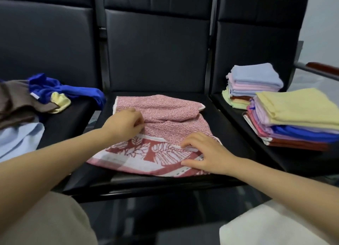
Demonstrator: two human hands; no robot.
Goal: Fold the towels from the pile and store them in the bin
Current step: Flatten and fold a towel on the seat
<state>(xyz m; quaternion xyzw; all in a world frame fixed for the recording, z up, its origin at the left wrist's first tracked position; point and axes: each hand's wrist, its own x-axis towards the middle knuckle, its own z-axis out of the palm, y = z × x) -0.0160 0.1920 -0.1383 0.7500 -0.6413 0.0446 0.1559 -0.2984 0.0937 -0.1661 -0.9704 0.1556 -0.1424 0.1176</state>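
On the middle black seat [227,127] lies the red patterned towel [165,116]. Left hand [124,122] pinches a fold at nine o'clock; right hand [203,153], fingers bent, presses its leaf border at five o'clock.

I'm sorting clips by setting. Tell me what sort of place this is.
Probably a waiting area or office: a row of joined black padded seats with a metal armrest, here used as a bench for folding a red towel beside folded stacks.
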